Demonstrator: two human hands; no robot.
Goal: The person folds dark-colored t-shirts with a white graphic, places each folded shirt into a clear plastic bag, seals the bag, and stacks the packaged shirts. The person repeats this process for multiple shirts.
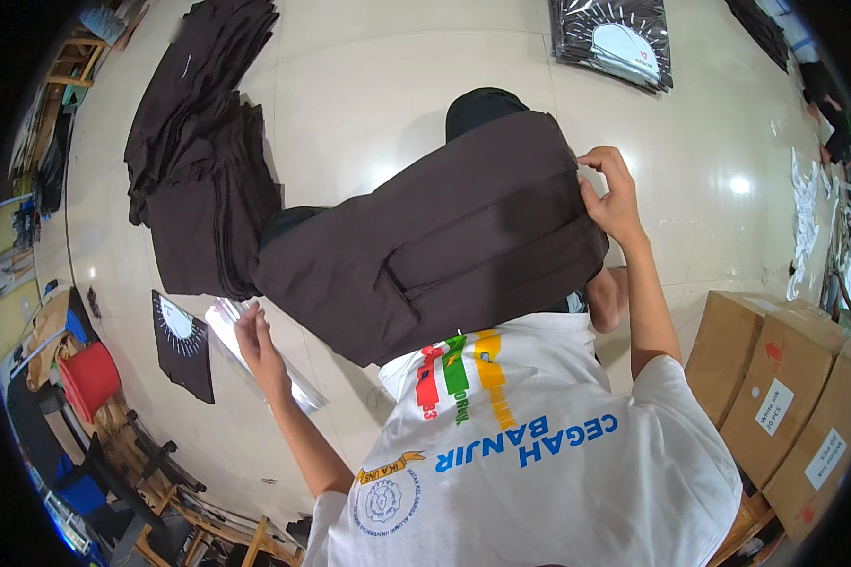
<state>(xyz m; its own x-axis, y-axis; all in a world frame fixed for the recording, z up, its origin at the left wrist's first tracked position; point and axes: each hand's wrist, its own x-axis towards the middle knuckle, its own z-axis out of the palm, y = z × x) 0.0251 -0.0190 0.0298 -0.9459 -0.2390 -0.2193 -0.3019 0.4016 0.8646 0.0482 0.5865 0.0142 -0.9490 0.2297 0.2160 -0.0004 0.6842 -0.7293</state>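
A folded dark brown garment [444, 246] lies across my lap, above my white printed T-shirt [539, 472]. My right hand [615, 194] pinches the garment's upper right corner between thumb and fingers. My left hand [255, 345] reaches down to the left, its fingers closed on a clear plastic bag [288, 383] that lies flat on the pale floor. A black folded shirt with a white print [184, 340] sits just left of that bag.
A tall pile of dark garments [208, 170] spreads over the floor at the upper left. Bagged printed shirts [615, 38] lie at the top. Labelled cardboard boxes [785, 397] stand at my right. A red bucket [90, 378] and wooden furniture crowd the lower left.
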